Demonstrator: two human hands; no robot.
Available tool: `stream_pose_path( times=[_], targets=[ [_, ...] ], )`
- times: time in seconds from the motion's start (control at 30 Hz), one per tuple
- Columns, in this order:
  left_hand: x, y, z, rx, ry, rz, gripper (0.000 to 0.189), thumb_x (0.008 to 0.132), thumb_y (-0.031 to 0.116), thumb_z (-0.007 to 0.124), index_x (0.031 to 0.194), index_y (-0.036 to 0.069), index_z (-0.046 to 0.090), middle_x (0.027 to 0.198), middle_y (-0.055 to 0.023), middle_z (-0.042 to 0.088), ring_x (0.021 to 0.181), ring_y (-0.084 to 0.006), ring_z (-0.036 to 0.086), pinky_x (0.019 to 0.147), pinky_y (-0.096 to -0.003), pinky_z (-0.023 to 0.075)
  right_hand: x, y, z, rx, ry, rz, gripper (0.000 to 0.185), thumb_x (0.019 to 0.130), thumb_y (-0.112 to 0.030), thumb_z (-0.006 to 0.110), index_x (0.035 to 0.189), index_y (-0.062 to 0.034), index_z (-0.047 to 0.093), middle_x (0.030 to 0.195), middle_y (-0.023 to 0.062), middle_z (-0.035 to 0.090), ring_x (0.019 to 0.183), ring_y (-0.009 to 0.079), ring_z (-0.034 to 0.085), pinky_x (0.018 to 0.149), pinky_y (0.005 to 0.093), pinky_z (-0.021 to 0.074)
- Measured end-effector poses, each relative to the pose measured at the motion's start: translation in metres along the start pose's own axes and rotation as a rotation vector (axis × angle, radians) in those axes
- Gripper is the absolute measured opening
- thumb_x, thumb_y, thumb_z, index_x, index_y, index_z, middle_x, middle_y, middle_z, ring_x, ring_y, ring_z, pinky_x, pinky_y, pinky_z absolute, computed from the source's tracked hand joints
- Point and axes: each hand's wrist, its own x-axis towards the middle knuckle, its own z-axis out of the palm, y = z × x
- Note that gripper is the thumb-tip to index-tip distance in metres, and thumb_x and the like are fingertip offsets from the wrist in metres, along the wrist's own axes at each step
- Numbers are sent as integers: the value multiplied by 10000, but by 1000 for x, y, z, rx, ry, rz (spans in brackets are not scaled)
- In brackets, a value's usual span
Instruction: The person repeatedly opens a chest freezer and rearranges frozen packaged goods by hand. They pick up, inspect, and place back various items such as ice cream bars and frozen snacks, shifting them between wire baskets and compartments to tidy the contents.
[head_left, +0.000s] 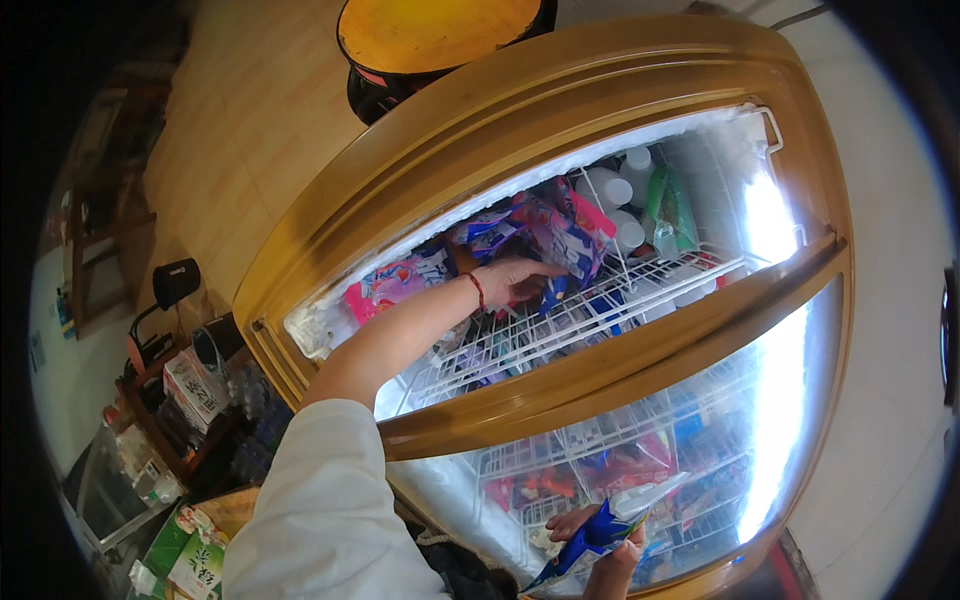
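Note:
My left hand (517, 282), with a red cord bracelet on its wrist, reaches down into the open half of a chest freezer. Its fingertips are at a pink and purple printed bag (571, 244) and a small blue wrapper (553, 292); whether it grips either is unclear. Another pink bag (401, 279) lies beside the wrist in the white wire basket (525, 341). Low in the view, my right hand (626, 555) holds a blue plastic packet (581, 547), its silvery end (645, 495) upward, over the freezer's glass lid (720, 420).
White bottles (626, 187) and a green bag (670, 206) stand at the basket's far end. Frost lines the brown freezer rim (525, 97). A round yellow-topped stool (442, 34) stands behind. Cartons (196, 390) and a green box (187, 555) are at left.

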Motion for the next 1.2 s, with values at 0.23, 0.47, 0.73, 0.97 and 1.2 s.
stream_pose_path(
  times=[0.23, 0.47, 0.73, 0.97, 1.2],
  targets=[
    [-38, -13, 6, 168, -172, 114, 302, 857, 168, 748, 1123, 113, 617, 1040, -7, 625, 959, -131, 573, 852, -300, 469, -1, -2, 0, -54, -15, -53, 609, 780, -245, 739, 1198, 117, 483, 980, 337, 622, 885, 486, 650, 806, 592, 512],
    [-195, -10, -3, 2021, 521, 573, 348, 881, 311, 617, 1083, 28, 626, 1017, -133, 598, 971, -273, 574, 777, -333, 462, -24, 14, -35, -32, 179, -56, 677, 737, -173, 805, 1273, 82, 479, 1128, 175, 649, 989, 254, 662, 893, 363, 514],
    [-230, -27, -44, 2497, 927, 719, 310, 788, 94, 563, 1078, -1, 620, 991, -77, 587, 946, -201, 544, 816, -314, 436, -20, 7, -33, -48, 94, -9, 653, 753, -175, 799, 1278, 76, 505, 1184, 168, 644, 1042, 242, 649, 916, 343, 498],
    [-250, -27, -18, 2098, 446, 694, 263, 784, 99, 617, 1032, 27, 669, 973, -103, 623, 864, -276, 594, 810, -369, 469, -14, 7, -25, -46, 54, -23, 650, 785, -181, 776, 1309, 66, 480, 1213, 162, 629, 1068, 235, 636, 934, 342, 488],
    [-242, -48, -14, 1355, -19, 716, 339, 984, 202, 531, 1253, 1, 583, 1375, -167, 521, 1223, -319, 534, 1023, -381, 427, -13, 8, -30, -47, 54, -40, 646, 801, -181, 762, 1317, 65, 463, 1220, 166, 618, 1077, 245, 629, 934, 360, 493]
  ],
)
